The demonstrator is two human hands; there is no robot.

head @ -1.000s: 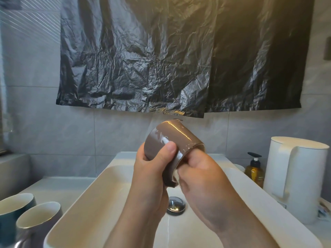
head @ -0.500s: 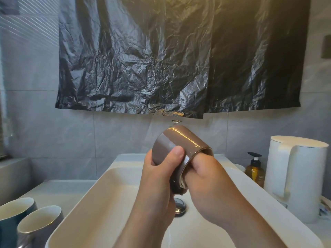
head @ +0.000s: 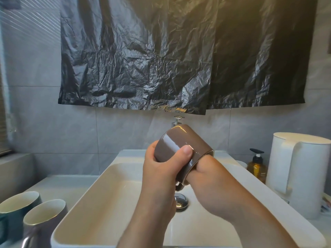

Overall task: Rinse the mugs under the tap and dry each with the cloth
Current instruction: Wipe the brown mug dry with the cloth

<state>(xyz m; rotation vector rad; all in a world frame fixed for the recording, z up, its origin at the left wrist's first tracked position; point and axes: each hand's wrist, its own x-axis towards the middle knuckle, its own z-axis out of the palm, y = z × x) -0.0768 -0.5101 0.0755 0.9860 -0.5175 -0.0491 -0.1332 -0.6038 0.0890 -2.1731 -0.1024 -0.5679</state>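
Note:
A glossy brown mug (head: 180, 142) is held tilted on its side above the white basin (head: 100, 194), base toward the upper left, mouth toward the lower right. My left hand (head: 161, 167) wraps around its body, thumb on top. The fingers of my right hand (head: 211, 178) are pushed inside the mug's mouth. The tap (head: 177, 120) is mostly hidden behind the mug; only its chrome top shows. No running water is visible. A dark teal mug (head: 16, 210) and a grey mug (head: 44, 219) stand upright on the counter at the lower left. No cloth is in view.
A chrome drain plug (head: 181, 202) sits in the basin below my hands. A white kettle (head: 295, 172) and an amber pump bottle (head: 257, 165) stand on the right of the counter. Black plastic sheeting (head: 161, 51) hangs on the grey tiled wall.
Both hands and the brown mug have shifted slightly right and down in view, and my right fingers have gone deeper into the mug's mouth.

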